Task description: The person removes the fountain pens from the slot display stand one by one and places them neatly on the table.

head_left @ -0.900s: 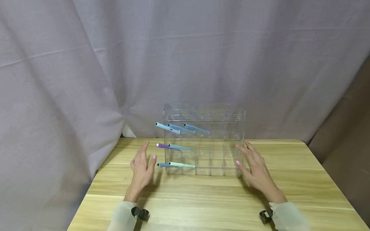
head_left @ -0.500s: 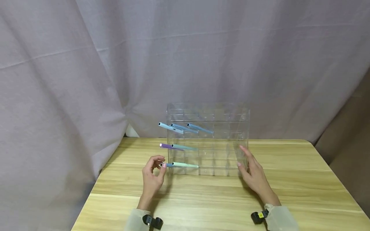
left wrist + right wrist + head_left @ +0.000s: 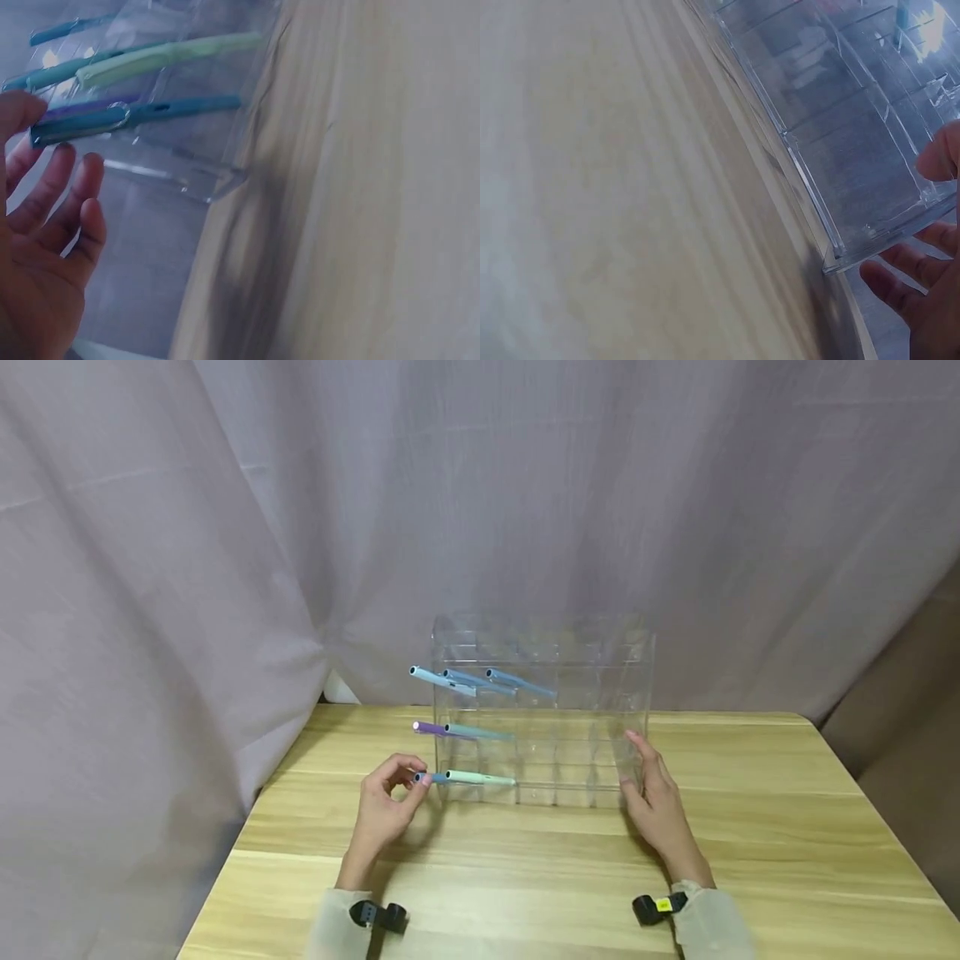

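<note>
Low on a see-through rack [image 3: 577,756] atop a table [image 3: 525,885], the left hand [image 3: 384,810] pinches a blue pen [image 3: 161,111]; the right hand [image 3: 662,806], fingers spread, rests against the rack's side.

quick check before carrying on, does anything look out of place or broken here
Nothing looks spilled or broken. One oddity: the purple pen shows a white end in the head view, while the other pens have dark ends. The pens also all sit toward the left of the clear rack.
</note>
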{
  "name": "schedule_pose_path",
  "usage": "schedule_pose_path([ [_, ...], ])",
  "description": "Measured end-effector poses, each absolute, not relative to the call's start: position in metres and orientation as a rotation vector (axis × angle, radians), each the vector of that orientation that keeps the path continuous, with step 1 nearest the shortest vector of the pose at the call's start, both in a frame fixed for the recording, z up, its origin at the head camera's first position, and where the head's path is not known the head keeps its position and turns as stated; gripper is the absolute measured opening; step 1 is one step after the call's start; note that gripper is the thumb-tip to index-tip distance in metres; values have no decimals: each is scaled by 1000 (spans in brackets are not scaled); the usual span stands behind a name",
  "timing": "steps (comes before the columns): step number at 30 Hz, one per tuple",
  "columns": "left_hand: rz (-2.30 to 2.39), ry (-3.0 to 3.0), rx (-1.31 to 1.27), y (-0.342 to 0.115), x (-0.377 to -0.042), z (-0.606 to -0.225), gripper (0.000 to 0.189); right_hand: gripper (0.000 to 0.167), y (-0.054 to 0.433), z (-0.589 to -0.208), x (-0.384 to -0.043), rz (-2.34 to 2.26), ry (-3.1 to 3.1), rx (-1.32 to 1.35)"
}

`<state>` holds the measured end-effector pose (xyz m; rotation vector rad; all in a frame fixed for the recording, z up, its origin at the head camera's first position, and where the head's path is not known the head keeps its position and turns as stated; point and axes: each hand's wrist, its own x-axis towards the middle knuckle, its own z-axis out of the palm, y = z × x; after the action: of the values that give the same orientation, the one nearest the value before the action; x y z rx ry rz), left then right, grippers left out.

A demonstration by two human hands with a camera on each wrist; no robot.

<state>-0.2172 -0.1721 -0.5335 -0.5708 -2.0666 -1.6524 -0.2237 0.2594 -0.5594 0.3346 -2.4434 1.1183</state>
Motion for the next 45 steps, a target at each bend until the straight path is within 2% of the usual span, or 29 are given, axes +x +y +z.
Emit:
schedule_pose_path([
  [7, -1659, -2164, -609, -180, -226, -526, 19, 81, 264, -552, -232, 1123, -2411, 322],
  [13, -1655, -2227, -565, -187, -219, -529, 25, 82, 259, -561, -228, 1142, -2415, 322],
  [24, -1680, -2176, -534, -190, -217, -528, 21, 85, 257, -566, -227, 1152, -2408, 321],
  [31, -1803, -2000, -464, -191, -212, -511, 22, 86, 257, -564, -227, 1148, -2408, 311],
  [38, -1837, -1812, -520, -199, -205, -490, 21, 84, 255, -564, -227, 1135, -2414, 300],
  [45, -1852, -1882, -423, -213, -198, -490, 18, 84, 253, -563, -223, 1157, -2433, 269],
])
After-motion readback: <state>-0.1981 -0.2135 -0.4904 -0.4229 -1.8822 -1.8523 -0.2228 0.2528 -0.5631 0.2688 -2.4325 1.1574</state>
